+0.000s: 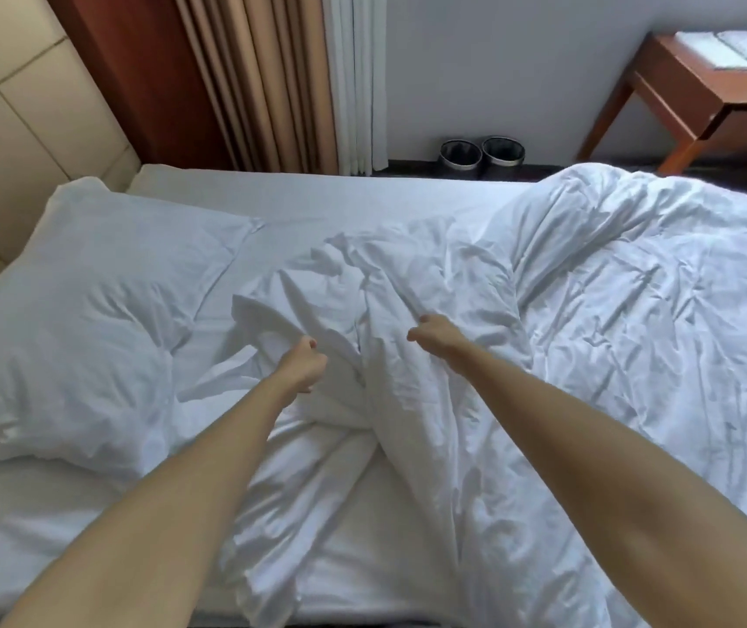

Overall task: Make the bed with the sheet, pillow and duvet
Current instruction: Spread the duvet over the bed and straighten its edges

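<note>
A white duvet [625,301] lies crumpled over the right half of the bed, with its left edge bunched toward the middle. My left hand [301,367] grips a fold of that bunched edge. My right hand [437,339] grips the duvet a little to the right, its fingers curled into the cloth. A white pillow [86,319] lies flat at the left end of the bed. The white sheet [340,197] covers the mattress and shows bare along the far side and between pillow and duvet.
A padded beige headboard wall [13,120] stands at the left. Behind the bed hang tan and white curtains [299,79]. Two small dark bins [480,156] sit on the floor by the wall. A wooden side table [716,92] holding folded white towels stands at the back right.
</note>
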